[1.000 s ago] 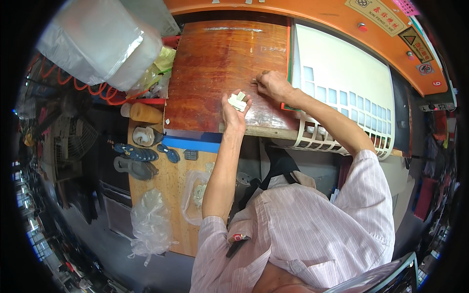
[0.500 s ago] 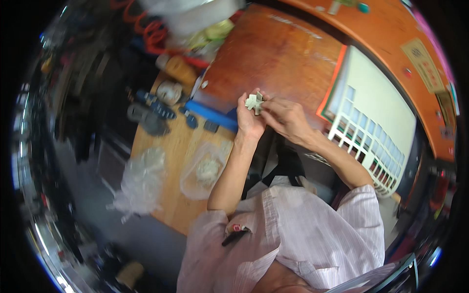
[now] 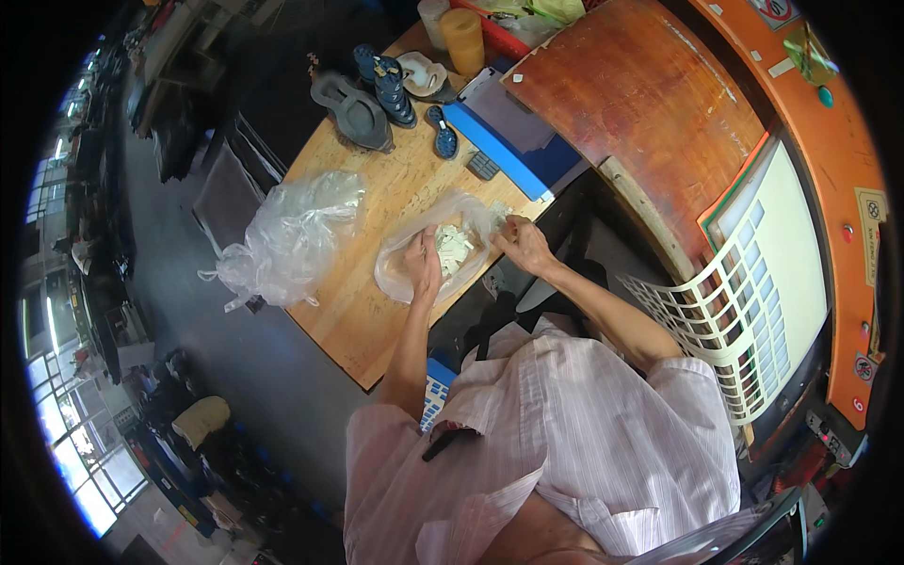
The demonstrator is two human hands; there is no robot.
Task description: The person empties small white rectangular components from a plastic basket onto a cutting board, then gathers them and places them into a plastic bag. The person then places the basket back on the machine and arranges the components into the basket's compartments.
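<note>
Off-white small pieces (image 3: 454, 250) lie in the translucent plastic bag (image 3: 461, 204) at the frame's centre. Its mouth is best kept wide: left hand (image 3: 423, 263) is inside, right hand (image 3: 527, 248) beside the rim; I cannot tell either grip.

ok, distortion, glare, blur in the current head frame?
All head view: strong fisheye bending toward the black rim; lower-left windows overexposed; highlights on the crumpled plastic bag; white pieces pale, individual edges hard to separate; left hand and right hand readable, no heavy motion blur.
</note>
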